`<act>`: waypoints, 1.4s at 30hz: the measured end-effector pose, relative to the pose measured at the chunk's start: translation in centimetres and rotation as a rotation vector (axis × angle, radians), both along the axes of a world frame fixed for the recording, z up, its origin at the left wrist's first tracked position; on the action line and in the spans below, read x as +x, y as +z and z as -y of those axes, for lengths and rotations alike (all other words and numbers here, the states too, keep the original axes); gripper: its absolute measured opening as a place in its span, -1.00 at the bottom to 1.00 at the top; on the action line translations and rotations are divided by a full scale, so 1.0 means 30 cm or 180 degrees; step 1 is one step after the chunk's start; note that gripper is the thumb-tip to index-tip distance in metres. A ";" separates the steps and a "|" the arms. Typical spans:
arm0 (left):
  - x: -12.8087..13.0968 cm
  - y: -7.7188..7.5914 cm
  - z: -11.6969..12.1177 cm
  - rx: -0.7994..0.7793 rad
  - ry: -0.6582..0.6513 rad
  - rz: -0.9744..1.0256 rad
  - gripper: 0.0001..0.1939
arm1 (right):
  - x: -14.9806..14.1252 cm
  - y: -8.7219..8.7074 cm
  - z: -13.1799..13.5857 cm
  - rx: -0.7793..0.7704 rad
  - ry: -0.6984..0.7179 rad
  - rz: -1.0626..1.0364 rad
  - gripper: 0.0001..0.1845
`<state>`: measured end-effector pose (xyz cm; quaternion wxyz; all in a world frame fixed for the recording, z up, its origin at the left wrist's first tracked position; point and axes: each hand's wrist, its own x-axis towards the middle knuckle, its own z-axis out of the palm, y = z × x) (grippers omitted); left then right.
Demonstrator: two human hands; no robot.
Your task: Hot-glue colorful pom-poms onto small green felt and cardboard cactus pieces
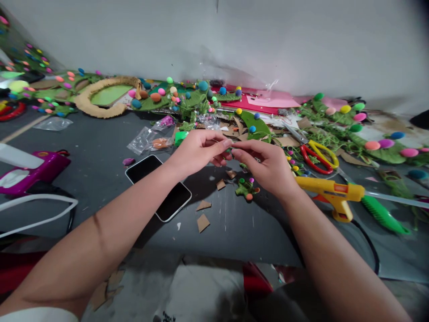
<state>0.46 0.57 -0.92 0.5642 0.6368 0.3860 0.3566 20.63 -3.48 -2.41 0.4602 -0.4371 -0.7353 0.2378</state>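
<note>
Over the middle of the dark grey table, my left hand [204, 151] and my right hand [264, 163] meet with fingertips close together. Each is closed in a pinch; whatever lies between the fingers is too small to make out. Below my right hand a small green felt piece [246, 190] with coloured pom-poms rests on the table. Little cardboard scraps [203, 222] are scattered nearby. Under my left forearm lies a phone [174, 201] with a dark screen, partly covered by the arm.
On the right are a yellow glue gun [335, 191], red-and-yellow scissors [320, 156] and a green-handled tool [384, 213]. A purple device [50, 167] with a white cable sits left. Along the wall run green felt pieces with pom-poms [156, 97], a tan ring [89, 100] and plastic bags [142, 139].
</note>
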 end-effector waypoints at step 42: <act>-0.022 0.007 -0.009 0.0681 -0.0172 -0.0169 -0.82 | 0.011 0.012 -0.004 0.0051 -0.0224 -0.0358 -0.79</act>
